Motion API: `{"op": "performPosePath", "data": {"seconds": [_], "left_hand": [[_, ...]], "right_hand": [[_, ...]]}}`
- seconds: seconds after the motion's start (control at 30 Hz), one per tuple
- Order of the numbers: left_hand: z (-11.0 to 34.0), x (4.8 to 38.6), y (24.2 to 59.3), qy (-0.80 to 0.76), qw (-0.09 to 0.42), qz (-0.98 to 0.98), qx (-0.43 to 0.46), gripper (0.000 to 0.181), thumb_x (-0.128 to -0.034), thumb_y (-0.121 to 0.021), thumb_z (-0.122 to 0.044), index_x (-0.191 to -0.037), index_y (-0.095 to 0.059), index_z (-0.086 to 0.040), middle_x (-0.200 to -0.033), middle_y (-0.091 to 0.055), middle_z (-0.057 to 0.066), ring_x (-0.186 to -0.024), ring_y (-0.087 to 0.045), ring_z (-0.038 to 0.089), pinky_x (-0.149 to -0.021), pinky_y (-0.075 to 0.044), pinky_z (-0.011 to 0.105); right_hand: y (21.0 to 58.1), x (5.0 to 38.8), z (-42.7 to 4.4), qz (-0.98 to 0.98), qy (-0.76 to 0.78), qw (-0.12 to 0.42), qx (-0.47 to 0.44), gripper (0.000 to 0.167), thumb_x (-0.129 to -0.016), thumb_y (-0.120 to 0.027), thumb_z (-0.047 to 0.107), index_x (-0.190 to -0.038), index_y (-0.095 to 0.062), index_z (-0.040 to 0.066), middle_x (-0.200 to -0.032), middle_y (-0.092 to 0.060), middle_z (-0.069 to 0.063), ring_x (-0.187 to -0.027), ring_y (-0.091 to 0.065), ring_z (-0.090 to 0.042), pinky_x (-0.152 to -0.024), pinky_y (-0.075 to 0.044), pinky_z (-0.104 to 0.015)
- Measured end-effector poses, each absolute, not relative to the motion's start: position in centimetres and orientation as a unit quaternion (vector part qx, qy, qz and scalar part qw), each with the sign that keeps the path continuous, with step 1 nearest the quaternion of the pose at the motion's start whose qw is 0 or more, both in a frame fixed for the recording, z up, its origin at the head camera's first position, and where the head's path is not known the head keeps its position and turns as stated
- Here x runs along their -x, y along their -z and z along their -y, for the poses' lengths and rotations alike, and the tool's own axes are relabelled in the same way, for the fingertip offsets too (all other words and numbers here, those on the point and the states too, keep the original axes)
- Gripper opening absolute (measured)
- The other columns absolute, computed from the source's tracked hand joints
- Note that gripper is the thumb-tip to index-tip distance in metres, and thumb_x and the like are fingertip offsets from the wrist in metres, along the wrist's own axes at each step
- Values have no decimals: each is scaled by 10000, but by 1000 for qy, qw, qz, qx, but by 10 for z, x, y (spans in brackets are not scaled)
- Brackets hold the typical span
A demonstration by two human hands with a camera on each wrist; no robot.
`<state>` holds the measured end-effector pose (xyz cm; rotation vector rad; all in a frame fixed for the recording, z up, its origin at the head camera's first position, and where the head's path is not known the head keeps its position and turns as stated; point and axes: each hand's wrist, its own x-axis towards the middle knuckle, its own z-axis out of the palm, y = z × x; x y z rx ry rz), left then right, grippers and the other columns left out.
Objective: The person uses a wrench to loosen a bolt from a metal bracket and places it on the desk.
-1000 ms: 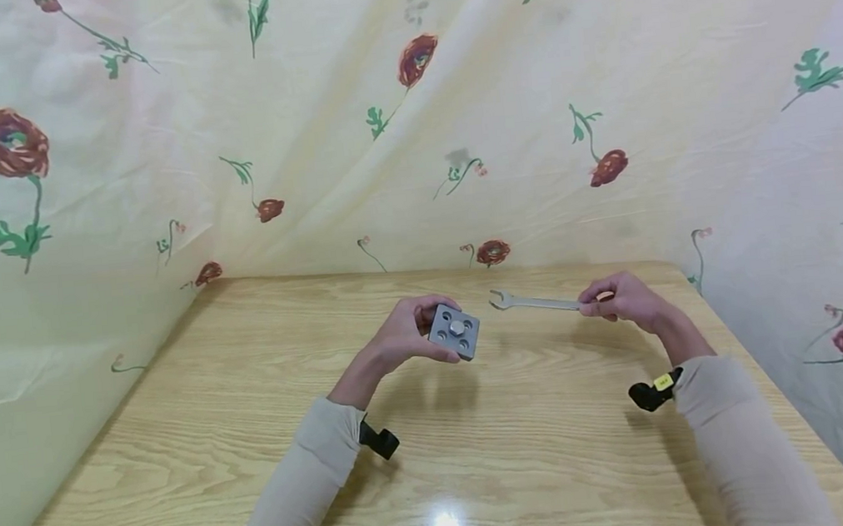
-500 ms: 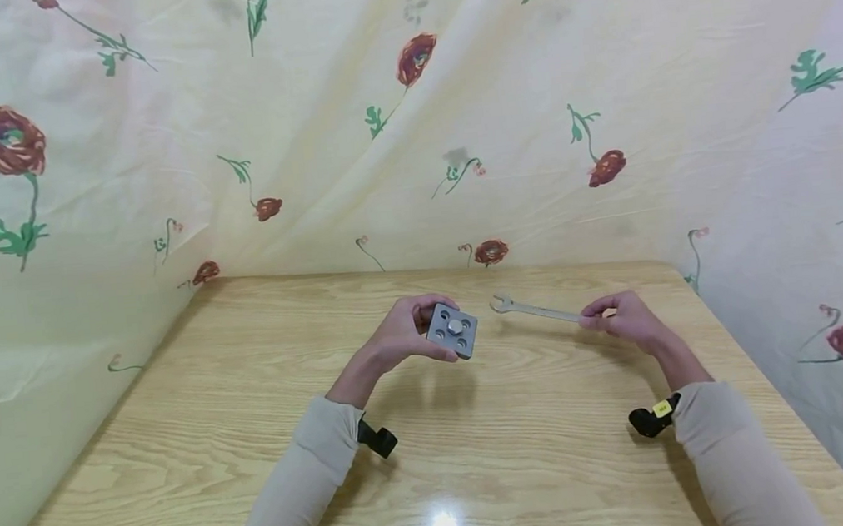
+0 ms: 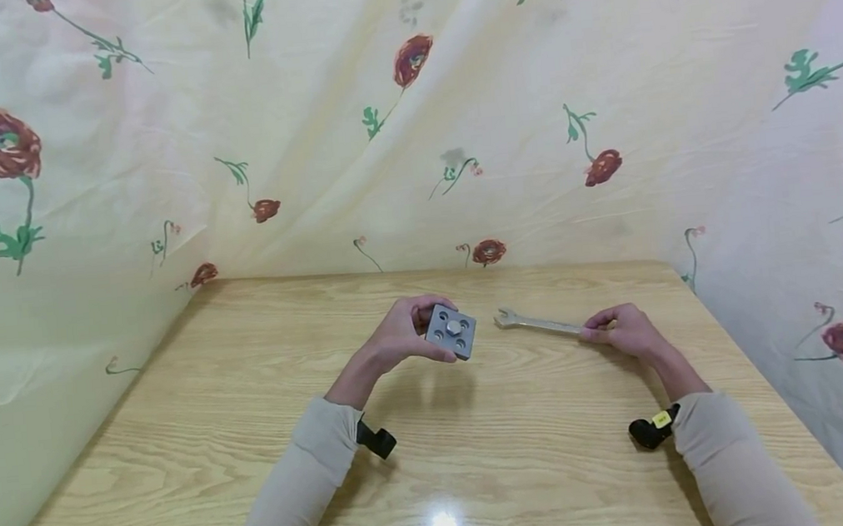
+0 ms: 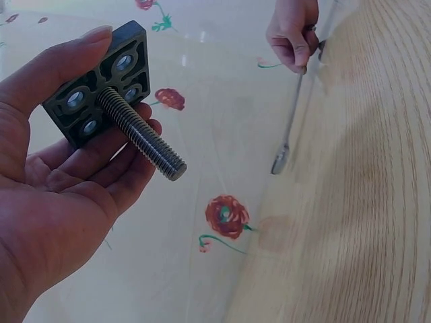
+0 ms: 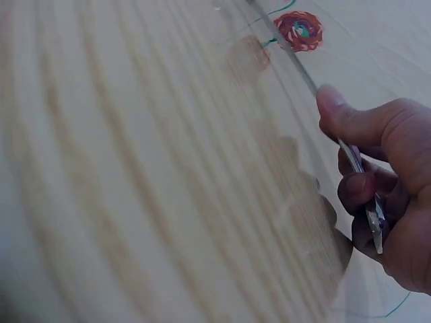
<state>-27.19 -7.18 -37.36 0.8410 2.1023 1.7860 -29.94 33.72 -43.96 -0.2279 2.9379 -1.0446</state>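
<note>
A grey square plate point(image 3: 443, 340) with a bolt head point(image 3: 454, 327) at its centre is gripped at its edges by the left hand point(image 3: 400, 334), held above the table. From the plate's other side, the left wrist view shows a long threaded shaft point(image 4: 143, 133) sticking out. The right hand point(image 3: 626, 330) pinches one end of a silver wrench point(image 3: 543, 324), whose open-ended jaw points left toward the plate, apart from it. In the right wrist view the thumb and fingers of the right hand point(image 5: 394, 175) hold the wrench point(image 5: 367, 192) low over the wood.
The wooden table point(image 3: 216, 414) reaches back to a pale curtain point(image 3: 319, 121) printed with red flowers, which also hangs along both sides. Black camera mounts, the left one point(image 3: 378, 440) and the right one point(image 3: 649, 433), sit on the wrists.
The right hand has lowered toward the table with the wrench, whose jaw end is also lower in the head view. The left hand and the plate have stayed nearly still.
</note>
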Motion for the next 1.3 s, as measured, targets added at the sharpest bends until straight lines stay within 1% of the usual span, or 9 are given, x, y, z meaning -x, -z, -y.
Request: {"op": "performPosePath", "data": {"seconds": [0.17,0.33,0.57,0.83,1.0,1.13,1.3], "left_hand": [[72,272,374,-611,128,-727,-285,625,-661,-828,69,-1245,-610,17,-1083,-701,162,-883,-656,120,-790,-543,241],[71,272,374,-610,126,-727,-287,630,-657,-826,69,-1246,-608,24,-1102,-692,186,-887,-653,119,-789,-543,240],[71,272,375,-609,125,-727,-293,621,-659,-822,62,-1241,-608,25,-1093,-693,162,-886,-647,119,-798,-541,238],[70,272,375,-606,124,-729,-293,612,-664,-826,58,-1237,-612,22,-1084,-694,161,-881,-645,122,-794,-539,236],[71,271,375,-604,121,-731,-294,613,-664,-828,43,-1237,-612,14,-1087,-690,157,-883,-636,129,-795,-535,240],[71,271,376,-604,121,-732,-293,614,-669,-827,45,-1242,-610,13,-1105,-684,170,-892,-633,132,-799,-534,240],[71,272,376,-603,122,-733,-290,616,-670,-829,48,-1245,-611,12,-1105,-686,166,-891,-636,130,-787,-536,241]], "right_hand": [[440,297,-336,-945,318,-13,76,285,-904,-737,254,-990,-755,-17,-941,-739,-148,-807,-565,-127,-703,-439,-241],[444,295,-336,-951,295,-36,86,299,-922,-721,282,-1026,-750,3,-939,-745,-134,-812,-582,-138,-706,-443,-263],[447,290,-337,-953,284,-48,96,346,-916,-723,333,-1057,-736,17,-933,-712,-126,-814,-566,-170,-690,-414,-275],[447,284,-336,-954,271,-72,106,281,-881,-761,235,-1039,-739,4,-957,-716,-160,-852,-605,-219,-719,-428,-313],[446,283,-334,-957,254,-84,110,234,-865,-765,191,-1017,-753,13,-930,-708,-152,-835,-609,-228,-722,-437,-331],[445,283,-332,-960,245,-87,108,225,-864,-762,185,-1015,-759,19,-918,-704,-145,-821,-603,-222,-708,-428,-323],[446,281,-331,-960,245,-92,101,237,-866,-763,200,-1016,-761,17,-933,-701,-167,-831,-606,-248,-696,-419,-317]]}}
